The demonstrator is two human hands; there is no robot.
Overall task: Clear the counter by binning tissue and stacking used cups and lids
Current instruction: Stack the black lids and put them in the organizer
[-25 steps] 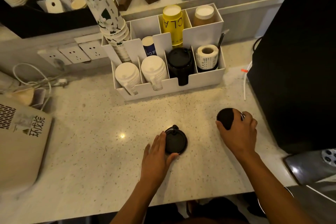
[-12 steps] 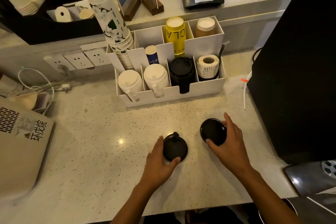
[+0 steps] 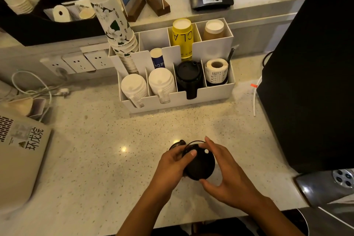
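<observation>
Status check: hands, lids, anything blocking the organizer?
Both hands, left and right, closed on the top black lid. Second black lid underneath, mostly hidden. Counter to the white organizer unobstructed.

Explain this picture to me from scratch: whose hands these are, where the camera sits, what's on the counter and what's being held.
No machine here: a person's two bare hands, filmed by a camera worn on the head, looking forward and down. The left hand and right hand both hold a black lid over the speckled counter; a second lid peeks out beneath it. Behind stands a white organiser with white lids, black lids, a label roll and cup stacks. A dark machine stands to the right.
</observation>
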